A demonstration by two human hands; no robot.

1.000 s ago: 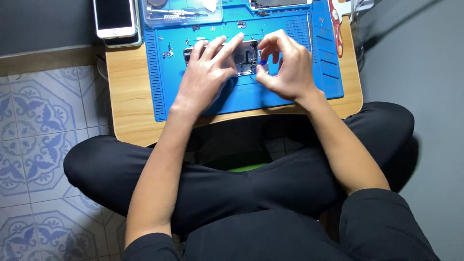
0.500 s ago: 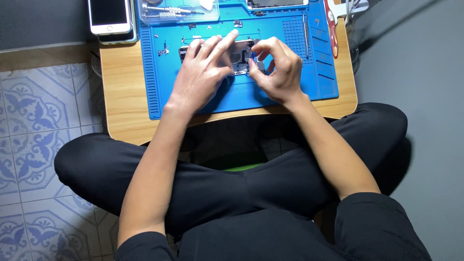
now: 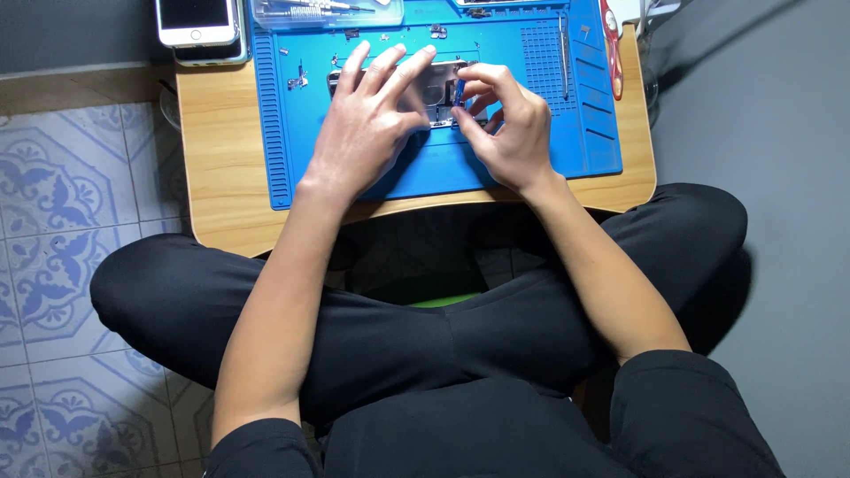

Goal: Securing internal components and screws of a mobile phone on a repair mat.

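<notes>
Now left hand [image 3: 367, 133] flatter over opened phone [image 3: 440, 88], right hand [image 3: 500, 124] tighter on blue tool [image 3: 459, 91].

Wooden table [image 3: 226, 168] — blue mat [image 3: 531, 133], phones [image 3: 197, 19]

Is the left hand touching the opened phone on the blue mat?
Touching. The head view shows the left hand lying flat on the opened phone, fingers spread across it.

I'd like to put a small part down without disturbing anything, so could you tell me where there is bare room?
Bare wood on the table, left of the blue mat, below the phones. The mat's near strip, under both wrists, is also bare. It is crowded mid-mat, where the left hand and right hand work on the opened device, and along the top by the clear case.
</notes>
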